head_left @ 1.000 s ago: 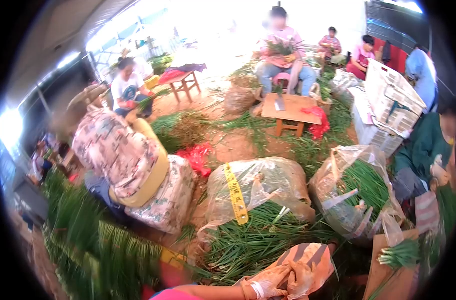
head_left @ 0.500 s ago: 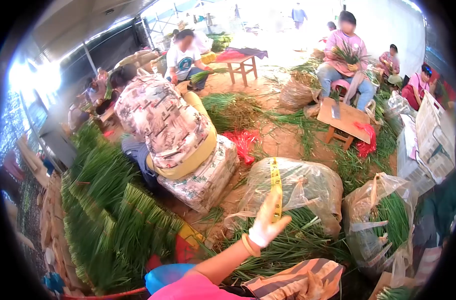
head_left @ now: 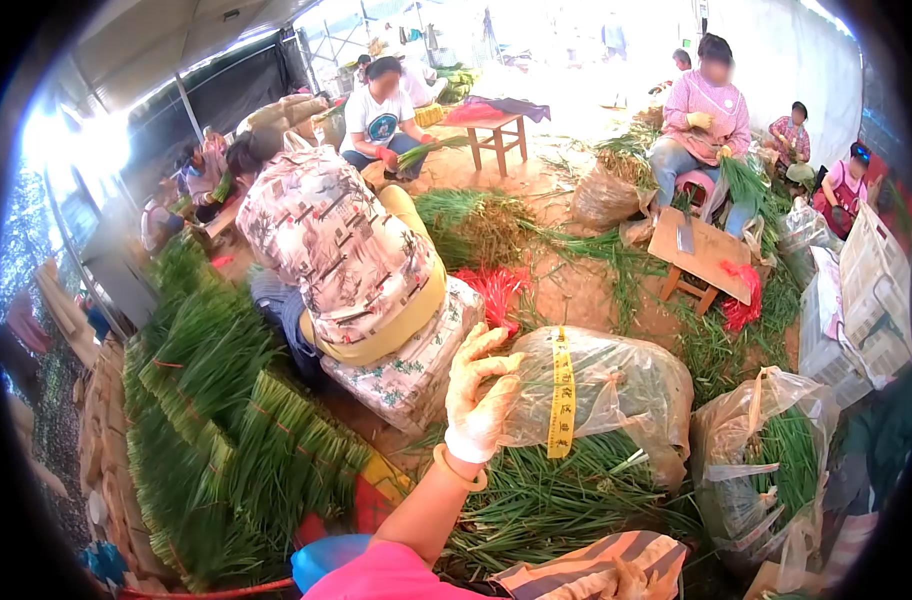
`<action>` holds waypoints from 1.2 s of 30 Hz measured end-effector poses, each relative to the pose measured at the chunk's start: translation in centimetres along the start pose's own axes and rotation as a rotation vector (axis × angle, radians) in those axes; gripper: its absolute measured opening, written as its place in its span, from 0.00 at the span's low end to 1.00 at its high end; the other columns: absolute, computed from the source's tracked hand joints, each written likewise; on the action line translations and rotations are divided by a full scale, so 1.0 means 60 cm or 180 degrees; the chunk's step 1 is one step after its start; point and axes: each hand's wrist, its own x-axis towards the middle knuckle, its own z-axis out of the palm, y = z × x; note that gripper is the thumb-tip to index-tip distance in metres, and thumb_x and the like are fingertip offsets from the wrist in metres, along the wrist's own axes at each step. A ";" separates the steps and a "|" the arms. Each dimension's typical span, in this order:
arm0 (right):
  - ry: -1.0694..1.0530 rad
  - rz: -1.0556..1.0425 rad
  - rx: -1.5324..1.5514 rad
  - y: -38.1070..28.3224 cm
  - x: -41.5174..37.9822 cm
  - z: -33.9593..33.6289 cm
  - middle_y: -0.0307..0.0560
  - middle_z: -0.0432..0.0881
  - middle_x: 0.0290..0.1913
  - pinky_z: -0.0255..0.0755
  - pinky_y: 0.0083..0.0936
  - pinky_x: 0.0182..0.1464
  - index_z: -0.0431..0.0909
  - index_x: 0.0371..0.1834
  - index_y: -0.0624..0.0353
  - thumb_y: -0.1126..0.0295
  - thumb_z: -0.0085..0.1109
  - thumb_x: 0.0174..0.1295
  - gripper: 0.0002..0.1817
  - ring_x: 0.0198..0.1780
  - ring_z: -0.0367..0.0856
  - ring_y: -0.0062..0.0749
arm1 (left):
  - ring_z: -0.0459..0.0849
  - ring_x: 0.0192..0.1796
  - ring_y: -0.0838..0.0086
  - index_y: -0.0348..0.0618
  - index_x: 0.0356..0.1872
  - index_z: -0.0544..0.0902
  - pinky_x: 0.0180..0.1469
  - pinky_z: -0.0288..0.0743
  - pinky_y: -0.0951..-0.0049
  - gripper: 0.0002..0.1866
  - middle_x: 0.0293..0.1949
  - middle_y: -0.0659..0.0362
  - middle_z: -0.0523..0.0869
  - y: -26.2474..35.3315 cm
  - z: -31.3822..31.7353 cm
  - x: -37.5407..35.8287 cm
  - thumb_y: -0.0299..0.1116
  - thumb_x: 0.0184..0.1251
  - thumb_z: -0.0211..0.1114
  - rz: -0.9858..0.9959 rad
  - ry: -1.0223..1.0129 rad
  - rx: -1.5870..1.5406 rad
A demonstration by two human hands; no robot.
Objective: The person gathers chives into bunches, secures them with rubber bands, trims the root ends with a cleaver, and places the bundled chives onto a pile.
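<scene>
My left hand [head_left: 476, 390], in a thin pale glove with a yellow band at the wrist, is raised with its fingers spread and slightly bent. Nothing shows between them. Just right of it, a printed yellow strip [head_left: 560, 400] lies along a clear plastic bag [head_left: 626, 375], apart from my fingers. Loose long green stalks [head_left: 566, 500] are heaped below the bag. A striped cloth [head_left: 586, 568] covers part of the lower edge, with a tan shape at its right that I cannot make out. I do not see my right hand clearly anywhere.
Bundled green stalks [head_left: 236, 430] are stacked at left. A person in a patterned top [head_left: 341, 250] sits close ahead, back turned. At right stand an open bag of stalks [head_left: 786, 450], a small wooden table [head_left: 696, 255] and white crates [head_left: 871, 290]. Several people sit farther back.
My left hand has moved left and up, off the yellow strip, and its fingers have spread. The seated person in pink at the back has lowered the bunch of stalks to one side.
</scene>
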 end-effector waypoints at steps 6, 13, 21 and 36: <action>-0.0031 -0.0021 0.0004 0.001 -0.001 0.002 0.44 0.83 0.40 0.57 0.51 0.64 0.82 0.47 0.48 0.70 0.52 0.50 0.19 0.49 0.79 0.41 | 0.74 0.59 0.60 0.43 0.30 0.79 0.65 0.62 0.57 0.09 0.42 0.56 0.81 0.009 -0.006 -0.009 0.17 0.51 0.67 -0.0021 0.0297 -0.0551; 0.0017 -0.0010 -0.0010 0.005 -0.005 0.008 0.44 0.84 0.39 0.57 0.50 0.64 0.83 0.46 0.48 0.71 0.52 0.50 0.18 0.48 0.79 0.41 | 0.77 0.47 0.61 0.38 0.19 0.79 0.56 0.67 0.61 0.08 0.30 0.56 0.80 0.028 0.006 -0.038 0.28 0.55 0.60 -0.0022 0.0275 -0.0532; 0.0090 0.0050 -0.0001 0.003 -0.035 0.012 0.44 0.84 0.38 0.57 0.50 0.64 0.84 0.44 0.48 0.71 0.52 0.50 0.18 0.48 0.80 0.41 | 0.76 0.43 0.64 0.40 0.16 0.79 0.55 0.67 0.61 0.11 0.28 0.58 0.79 0.026 0.019 -0.088 0.30 0.57 0.59 -0.0220 -0.0157 -0.1141; 0.0199 0.0097 -0.0160 0.005 -0.062 0.020 0.43 0.84 0.36 0.57 0.50 0.63 0.85 0.41 0.48 0.71 0.51 0.49 0.17 0.47 0.80 0.41 | 0.72 0.64 0.61 0.55 0.30 0.84 0.66 0.58 0.49 0.07 0.51 0.67 0.81 0.241 0.133 0.078 0.38 0.47 0.66 0.3012 -0.1368 0.0298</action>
